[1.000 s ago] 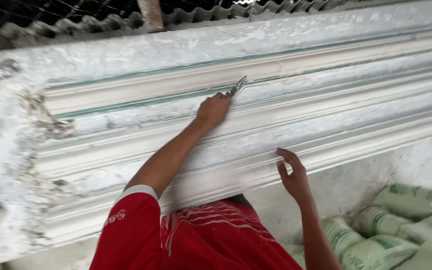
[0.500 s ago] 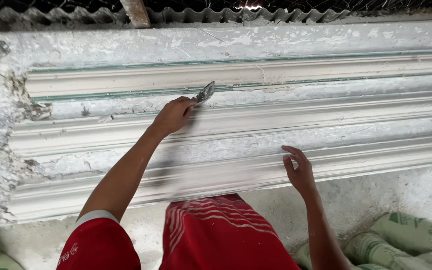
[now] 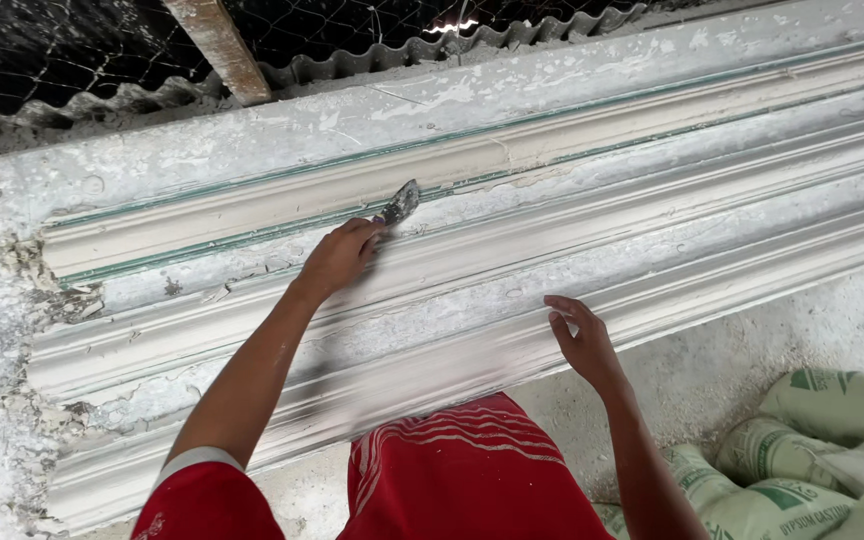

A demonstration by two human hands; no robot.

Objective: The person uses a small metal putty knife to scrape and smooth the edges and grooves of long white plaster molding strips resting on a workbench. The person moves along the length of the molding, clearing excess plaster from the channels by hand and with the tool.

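Scraping step on the long white ribbed plaster moulding (image 3: pixel 552 250): the left hand (image 3: pixel 337 258) is closed around a small plaster-smeared metal scraper (image 3: pixel 400 204) whose blade meets an upper groove just beyond its knuckles, while the right hand (image 3: pixel 582 340), fingers spread, steadies the near edge; continuing likely demands an even stroke along the groove.

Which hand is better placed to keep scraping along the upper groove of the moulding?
Left. The left hand holds the scraper with its blade at the upper groove of the plaster moulding. The right hand is empty, fingertips on the lower edge.
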